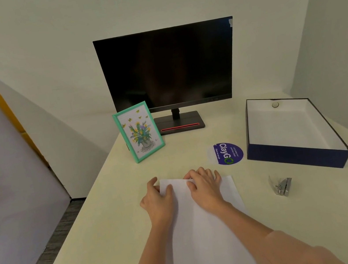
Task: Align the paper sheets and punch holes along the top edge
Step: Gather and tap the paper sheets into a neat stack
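White paper sheets (199, 227) lie on the cream desk (105, 225), running from the near edge towards the middle. My left hand (158, 201) holds the far left corner, thumb on top and fingers curled round the edge. My right hand (204, 187) rests on the far edge of the sheets, fingers bent over it. The sheets look slightly offset, with one showing further right. A small silver hole punch (281, 185) sits on the desk to the right of the paper, apart from both hands.
An open dark blue box (298, 156) with a white inside stands at the right. A dark monitor (168, 67) is at the back, a green picture frame (139, 132) leans before it, and a round purple sticker (225, 153) lies beyond the paper.
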Demonstrator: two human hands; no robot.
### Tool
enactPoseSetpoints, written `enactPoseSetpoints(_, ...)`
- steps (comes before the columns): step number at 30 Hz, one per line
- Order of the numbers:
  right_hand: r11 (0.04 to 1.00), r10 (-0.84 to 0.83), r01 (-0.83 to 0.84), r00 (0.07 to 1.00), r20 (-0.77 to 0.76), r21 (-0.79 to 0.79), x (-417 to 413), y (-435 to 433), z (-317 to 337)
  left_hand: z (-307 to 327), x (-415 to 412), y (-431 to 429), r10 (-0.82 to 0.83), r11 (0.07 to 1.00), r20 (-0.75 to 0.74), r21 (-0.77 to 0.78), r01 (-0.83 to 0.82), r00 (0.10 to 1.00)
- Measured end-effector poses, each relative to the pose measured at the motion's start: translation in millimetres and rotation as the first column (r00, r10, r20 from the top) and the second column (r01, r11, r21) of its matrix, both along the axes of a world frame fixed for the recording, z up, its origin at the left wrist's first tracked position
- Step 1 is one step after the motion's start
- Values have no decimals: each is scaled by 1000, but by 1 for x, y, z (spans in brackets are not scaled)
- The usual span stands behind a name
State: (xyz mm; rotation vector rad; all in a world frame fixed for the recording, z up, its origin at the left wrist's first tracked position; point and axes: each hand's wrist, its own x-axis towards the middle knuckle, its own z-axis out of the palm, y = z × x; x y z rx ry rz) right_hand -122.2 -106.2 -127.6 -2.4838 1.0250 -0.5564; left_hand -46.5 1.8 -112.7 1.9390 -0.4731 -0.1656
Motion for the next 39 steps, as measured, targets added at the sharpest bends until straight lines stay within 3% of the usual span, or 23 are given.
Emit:
enactPoseSetpoints(5,1000,-5,5,1000,-2,-3,0,0,1,1,1,-1,6,1000,31,22,-7,1000)
enactPoseSetpoints(20,1000,-5,5,1000,1,-4,0,0,-1,-2,-2,1,22,988,17,-155,-19,1000)
enactPoseSetpoints(29,1000,-8,8,1000,7,-3,0,-1,-2,2,0,4,23,987,-78,-158,-35,997)
enactPoseSetpoints(39,1000,-11,10,1000,-9,-15,0,-2,-4,-11,2,2,100,991,67,86,-106,993)
